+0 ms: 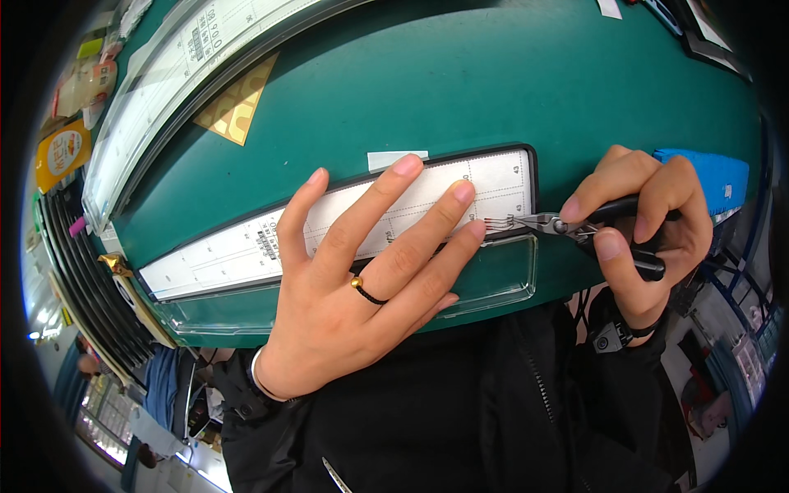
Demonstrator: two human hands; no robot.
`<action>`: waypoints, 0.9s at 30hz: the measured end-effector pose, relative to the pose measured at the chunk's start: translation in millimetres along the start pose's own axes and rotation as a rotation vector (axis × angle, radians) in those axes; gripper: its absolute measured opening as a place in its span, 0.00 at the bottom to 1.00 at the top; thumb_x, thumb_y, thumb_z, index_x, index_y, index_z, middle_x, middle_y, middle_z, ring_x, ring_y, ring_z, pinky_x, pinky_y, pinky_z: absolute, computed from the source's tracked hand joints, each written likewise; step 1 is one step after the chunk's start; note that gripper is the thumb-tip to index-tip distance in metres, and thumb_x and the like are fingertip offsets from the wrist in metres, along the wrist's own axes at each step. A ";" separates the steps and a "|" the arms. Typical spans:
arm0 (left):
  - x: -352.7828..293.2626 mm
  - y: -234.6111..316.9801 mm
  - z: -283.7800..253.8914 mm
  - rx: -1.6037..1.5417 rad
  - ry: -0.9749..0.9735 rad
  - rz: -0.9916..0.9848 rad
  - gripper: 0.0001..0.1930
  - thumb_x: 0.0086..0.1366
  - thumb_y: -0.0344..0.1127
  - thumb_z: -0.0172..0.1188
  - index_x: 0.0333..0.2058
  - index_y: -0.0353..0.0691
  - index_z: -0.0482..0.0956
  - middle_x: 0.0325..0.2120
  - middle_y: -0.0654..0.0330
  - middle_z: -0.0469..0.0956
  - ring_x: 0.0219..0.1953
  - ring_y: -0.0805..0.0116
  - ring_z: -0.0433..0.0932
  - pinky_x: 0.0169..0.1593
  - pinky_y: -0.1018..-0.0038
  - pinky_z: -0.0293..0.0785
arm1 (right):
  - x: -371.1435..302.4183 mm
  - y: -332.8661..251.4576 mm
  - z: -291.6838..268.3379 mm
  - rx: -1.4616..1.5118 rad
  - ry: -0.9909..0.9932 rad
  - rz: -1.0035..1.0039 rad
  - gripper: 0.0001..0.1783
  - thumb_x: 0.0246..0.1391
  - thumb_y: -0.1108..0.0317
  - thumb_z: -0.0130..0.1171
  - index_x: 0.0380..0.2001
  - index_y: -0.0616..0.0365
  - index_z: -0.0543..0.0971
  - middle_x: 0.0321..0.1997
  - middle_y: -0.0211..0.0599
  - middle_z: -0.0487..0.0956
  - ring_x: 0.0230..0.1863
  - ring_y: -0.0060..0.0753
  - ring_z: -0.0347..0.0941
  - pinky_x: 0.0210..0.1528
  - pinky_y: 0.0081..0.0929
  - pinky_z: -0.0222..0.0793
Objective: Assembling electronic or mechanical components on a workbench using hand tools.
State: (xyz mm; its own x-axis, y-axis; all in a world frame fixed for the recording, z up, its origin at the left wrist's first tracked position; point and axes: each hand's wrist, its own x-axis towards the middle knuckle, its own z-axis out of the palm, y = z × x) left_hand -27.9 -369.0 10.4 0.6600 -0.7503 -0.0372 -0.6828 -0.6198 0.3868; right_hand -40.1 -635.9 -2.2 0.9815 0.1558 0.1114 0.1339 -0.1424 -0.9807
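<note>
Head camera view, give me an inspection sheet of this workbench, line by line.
Surface: green bench top, bare toward the far side.
Job's things: thin wire ends lying on a white ruled strip inside a clear holder; black-handled cutters with tips at the wires.
Clutter: gold triangular piece, small white label, blue block, long clear ruled cover.
Grippers: left hand flat on the strip, fingers spread; right hand closed around the cutters.
Cables: dark cables below the bench edge.
Surroundings: coloured packets at far left; floor below, blurred.
</note>
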 end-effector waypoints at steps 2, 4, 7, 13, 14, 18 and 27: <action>-0.3 0.1 0.3 0.013 0.000 -0.001 0.30 0.49 0.50 0.67 0.54 0.55 0.82 0.61 0.69 0.74 0.67 0.54 0.66 0.70 0.46 0.51 | 0.8 0.5 -0.9 -0.021 -0.034 -0.002 0.16 0.50 0.75 0.62 0.30 0.51 0.63 0.32 0.51 0.82 0.27 0.23 0.64 0.33 0.24 0.60; -0.3 0.3 -0.5 0.024 -0.018 -0.004 0.30 0.49 0.51 0.67 0.54 0.58 0.82 0.62 0.69 0.73 0.67 0.54 0.65 0.70 0.47 0.50 | 0.8 -0.4 -1.2 -0.035 -0.034 0.000 0.16 0.51 0.75 0.62 0.30 0.51 0.63 0.32 0.51 0.82 0.27 0.23 0.64 0.33 0.24 0.60; 0.6 1.3 -1.3 0.023 -0.030 -0.008 0.31 0.49 0.52 0.67 0.55 0.59 0.82 0.62 0.69 0.73 0.68 0.55 0.64 0.70 0.47 0.50 | -1.0 0.0 -0.6 -0.045 -0.006 0.001 0.16 0.51 0.74 0.62 0.30 0.51 0.63 0.31 0.51 0.82 0.27 0.23 0.64 0.33 0.24 0.60; -0.2 0.7 -0.4 0.033 -0.033 -0.003 0.31 0.49 0.53 0.66 0.55 0.61 0.82 0.62 0.69 0.72 0.68 0.55 0.64 0.70 0.46 0.49 | -2.4 0.0 0.1 -0.030 0.023 0.018 0.16 0.52 0.74 0.62 0.29 0.51 0.63 0.31 0.51 0.82 0.27 0.23 0.63 0.32 0.23 0.59; -0.1 0.6 -0.3 0.033 -0.033 -0.002 0.31 0.49 0.53 0.66 0.55 0.61 0.82 0.62 0.69 0.72 0.68 0.55 0.64 0.70 0.46 0.49 | -2.5 0.3 -0.1 -0.032 0.023 0.012 0.15 0.52 0.74 0.62 0.29 0.51 0.63 0.31 0.51 0.82 0.27 0.22 0.63 0.32 0.23 0.59; 0.5 0.8 -1.1 0.028 -0.032 -0.007 0.31 0.49 0.53 0.66 0.55 0.61 0.82 0.62 0.69 0.72 0.68 0.54 0.64 0.70 0.47 0.49 | -1.8 -0.8 0.3 -0.034 0.031 0.018 0.15 0.52 0.74 0.62 0.29 0.51 0.63 0.31 0.52 0.82 0.27 0.22 0.63 0.32 0.23 0.60; 1.5 -0.7 -2.1 0.003 -0.044 -0.004 0.30 0.52 0.53 0.66 0.56 0.54 0.81 0.62 0.67 0.74 0.68 0.53 0.65 0.71 0.45 0.49 | 1.2 3.9 -2.1 -0.061 -0.057 -0.016 0.16 0.52 0.74 0.62 0.31 0.51 0.63 0.32 0.52 0.82 0.27 0.23 0.63 0.32 0.24 0.60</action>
State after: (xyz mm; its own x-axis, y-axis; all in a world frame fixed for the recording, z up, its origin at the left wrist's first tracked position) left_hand -25.8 -369.2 12.1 0.6480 -0.7575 -0.0792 -0.6815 -0.6232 0.3837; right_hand -38.1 -638.3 -5.5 0.9699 0.2138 0.1163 0.1596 -0.1984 -0.9670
